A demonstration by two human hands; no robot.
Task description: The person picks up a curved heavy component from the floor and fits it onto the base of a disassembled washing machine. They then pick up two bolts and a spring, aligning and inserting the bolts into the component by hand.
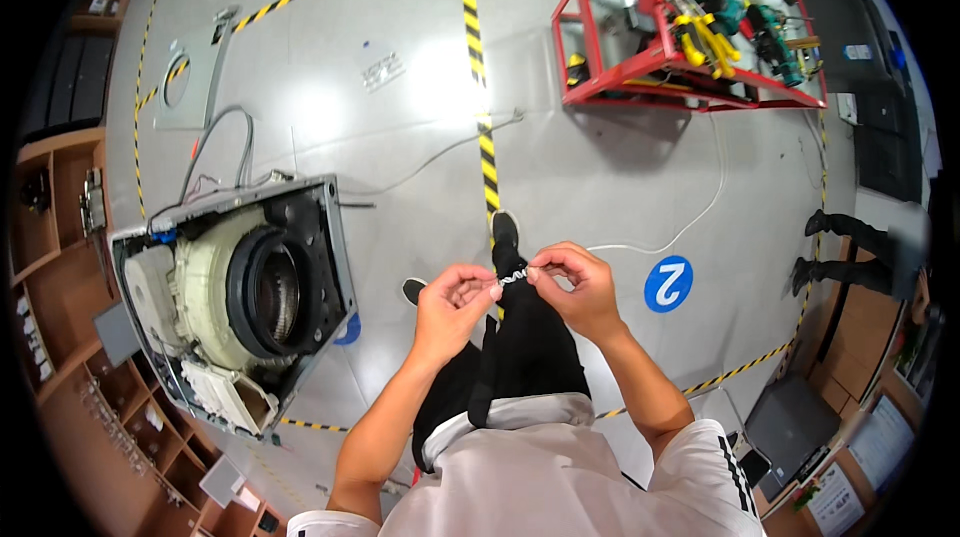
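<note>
A small metal coil spring (514, 277) is stretched between my two hands in front of my waist. The fingertips of my left hand (458, 305) pinch its left end. Its right end is pinched by the thumb and fingers of my right hand (570, 282). Both ends of the spring are hidden by my fingers. To the left of my hands stands a washing machine (338, 237) with its front panel off. Its dark rubber door seal (243, 287) and pale tub (205, 282) are exposed.
A red tool cart (625, 67) loaded with power tools and pliers stands at the far right. Cables (425, 170) lie across the grey floor. A removed metal panel (185, 87) lies at the far left. Wooden shelves (65, 267) line the left side. Another person's legs (855, 242) show at right.
</note>
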